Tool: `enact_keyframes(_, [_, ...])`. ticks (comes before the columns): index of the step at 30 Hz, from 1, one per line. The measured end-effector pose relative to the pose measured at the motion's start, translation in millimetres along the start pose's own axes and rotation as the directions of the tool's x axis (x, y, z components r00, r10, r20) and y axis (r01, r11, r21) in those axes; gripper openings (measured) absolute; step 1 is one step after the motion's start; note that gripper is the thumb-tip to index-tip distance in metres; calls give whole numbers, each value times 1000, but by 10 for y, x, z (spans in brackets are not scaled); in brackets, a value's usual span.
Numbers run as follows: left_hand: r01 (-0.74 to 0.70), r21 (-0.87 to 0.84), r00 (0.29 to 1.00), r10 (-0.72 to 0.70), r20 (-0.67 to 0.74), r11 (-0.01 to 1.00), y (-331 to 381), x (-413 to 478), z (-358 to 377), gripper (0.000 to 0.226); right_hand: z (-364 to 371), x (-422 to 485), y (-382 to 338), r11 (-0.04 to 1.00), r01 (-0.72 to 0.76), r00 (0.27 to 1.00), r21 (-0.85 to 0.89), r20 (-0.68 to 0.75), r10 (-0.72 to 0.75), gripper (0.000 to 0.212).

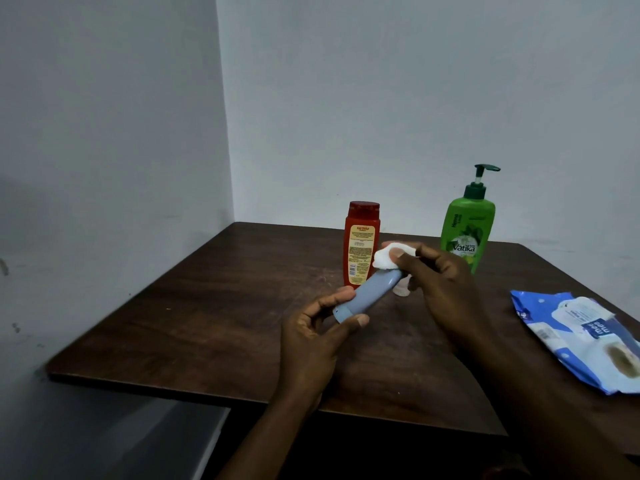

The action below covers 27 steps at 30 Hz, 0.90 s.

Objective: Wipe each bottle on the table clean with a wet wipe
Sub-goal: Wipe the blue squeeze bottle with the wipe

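Fingers [330,301] of my left hand [311,341] pinch the blue-grey bottle [367,292] near its capped end, with the thumb underneath and the other fingers curled over the top. The bottle is off the table [207,306] and slanted, its capped end low and toward me and its other end pointing up and away.

My right hand [446,289] meets that raised end. Its thumb and fingers are pressed together on a bunched white wet wipe [386,258], pinching it against the tip of the bottle.

Just behind the wipe a red bottle [361,244] stands upright on the table, its printed label facing me. To its right, near the back edge, a green pump bottle [468,230] also stands upright, its dark green nozzle pointing right; my right hand covers part of its base. A small clear thing [401,289] shows under my right hand, but I cannot tell what it is.

At the right edge of the table, well apart from the bottles, lies a blue-and-white pack of wipes [581,337], flat and crumpled. The table sits in a corner of pale wall [381,98].
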<state>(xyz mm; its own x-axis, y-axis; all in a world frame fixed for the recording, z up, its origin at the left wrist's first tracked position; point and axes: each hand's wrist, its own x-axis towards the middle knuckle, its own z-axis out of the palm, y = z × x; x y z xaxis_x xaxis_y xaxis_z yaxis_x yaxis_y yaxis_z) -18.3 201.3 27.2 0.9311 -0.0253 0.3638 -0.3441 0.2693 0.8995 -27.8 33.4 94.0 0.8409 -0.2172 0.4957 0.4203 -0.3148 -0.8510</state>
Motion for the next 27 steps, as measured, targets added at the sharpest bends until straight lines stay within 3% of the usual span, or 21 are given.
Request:
enact_keyframes(3, [-2, -2, 1000, 2, -17, 1000, -3, 0, -3, 32, -32, -115, 70, 935, 269, 961, -230, 1, -276, 21])
enact_keyframes(5, [-2, -10, 999, 1, -34, 1000, 4, -4, -1, 32, -53, -136, 137, 923, 306, 948, -233, -9, -317, 28])
enact_keyframes(10, [10, -42, 1000, -11, -27, 999, 12, -7, 4, 32, -43, -42, 199, 999, 38, 990, -22, -137, -40, 30])
enact_keyframes(15, [6, -85, 1000, -6, -6, 996, 48, -10, 32, 34, 113, 20, 219, 936, -219, 974, 276, 8, 226, 22])
enact_keyframes(21, [82, -116, 996, -80, 27, 990, 51, 26, 33, 33, 380, -199, 360, 894, -288, 957, 344, 73, 280, 24])
enact_keyframes(24, [141, -144, 989, -134, 55, 980, 16, 43, 20, 31, 452, -343, 390, 910, -253, 960, 329, -33, 279, 19])
enact_keyframes(27, [142, -136, 989, -136, 56, 980, -36, 53, 18, 37, 500, -486, 336, 958, -147, 974, 245, -134, 183, 25])
